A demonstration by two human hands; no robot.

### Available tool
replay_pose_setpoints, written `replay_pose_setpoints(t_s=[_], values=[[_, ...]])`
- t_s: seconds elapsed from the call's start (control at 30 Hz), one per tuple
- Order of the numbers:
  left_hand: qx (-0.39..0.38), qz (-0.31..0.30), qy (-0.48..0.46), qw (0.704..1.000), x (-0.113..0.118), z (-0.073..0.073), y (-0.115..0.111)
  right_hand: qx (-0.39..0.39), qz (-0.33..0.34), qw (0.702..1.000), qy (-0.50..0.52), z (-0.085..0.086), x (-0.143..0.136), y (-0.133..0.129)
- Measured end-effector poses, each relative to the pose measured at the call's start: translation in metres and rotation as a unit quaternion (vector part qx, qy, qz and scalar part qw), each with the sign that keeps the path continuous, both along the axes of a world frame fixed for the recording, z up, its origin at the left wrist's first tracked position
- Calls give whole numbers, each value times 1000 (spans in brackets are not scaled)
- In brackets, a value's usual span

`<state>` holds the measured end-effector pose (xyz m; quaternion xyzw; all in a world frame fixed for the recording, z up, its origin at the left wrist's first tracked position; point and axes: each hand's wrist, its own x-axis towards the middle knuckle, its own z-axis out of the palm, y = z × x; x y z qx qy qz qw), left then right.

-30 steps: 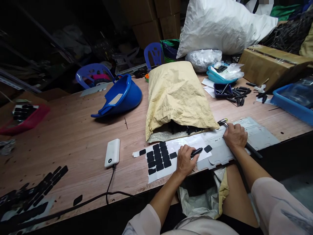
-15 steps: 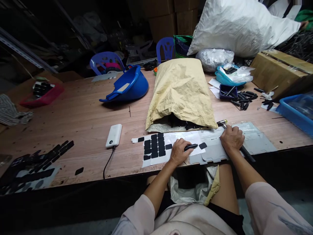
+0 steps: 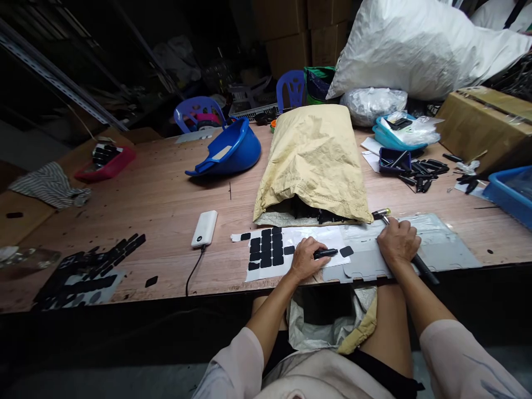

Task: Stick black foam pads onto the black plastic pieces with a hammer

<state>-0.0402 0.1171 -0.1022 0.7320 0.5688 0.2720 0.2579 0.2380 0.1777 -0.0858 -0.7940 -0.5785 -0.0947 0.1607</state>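
Observation:
My left hand [image 3: 306, 257] is closed around a small black tube-shaped piece [image 3: 326, 253], which lies flat near the table's front edge. In my right hand [image 3: 399, 241] is a hammer [image 3: 424, 270], gripped partway along its dark handle. Its metal head lies beyond my knuckles, by the corner of the paper sack. Beneath both hands is a grey sheet [image 3: 451, 252]. Black rounded patches [image 3: 266, 249] stand in rows on a white backing sheet left of my left hand. One loose black patch [image 3: 346, 251] lies between my hands.
A tan paper sack [image 3: 316, 160] with black pieces in its mouth lies just ahead. Left of it are a blue scoop-shaped basin [image 3: 239, 147] and a white power bank [image 3: 204, 228] with a cable. Black tubes [image 3: 428, 166] and a carton [image 3: 482, 124] are at right. An open bag [image 3: 316, 332] hangs at my lap.
The camera view has turned slightly left, so the scene sits further right. Both hands keep their hold on the black piece and the hammer, with hardly any movement over the table.

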Motion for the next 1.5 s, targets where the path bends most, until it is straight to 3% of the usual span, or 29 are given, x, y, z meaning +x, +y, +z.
replay_pose_setpoints(t_s=[0.27,0.47,0.57,0.63,0.7,0.77,0.9,1.07,1.5], values=[[-8,-8,-6,1000,2,-1,3,-2,-25,999,36,1,-2,-1],[-23,-3,-15,1000,4,2,4,-47,-31,987,151,25,11,1],[-28,-4,-14,1000,4,2,4,10,-34,977,211,35,15,-19],[-28,-6,-11,1000,5,3,4,37,4,972,231,36,9,-45],[-27,-8,-10,1000,5,3,3,79,94,948,294,32,-4,-74],[-26,-8,-11,1000,6,3,3,73,138,937,312,23,-23,-101],[-28,-2,-15,999,8,5,2,91,221,908,345,1,-60,-128],[-34,-2,-19,999,9,5,3,93,278,894,338,-12,-80,-132],[-16,-24,12,1000,9,5,3,108,316,905,264,-12,-80,-131]])
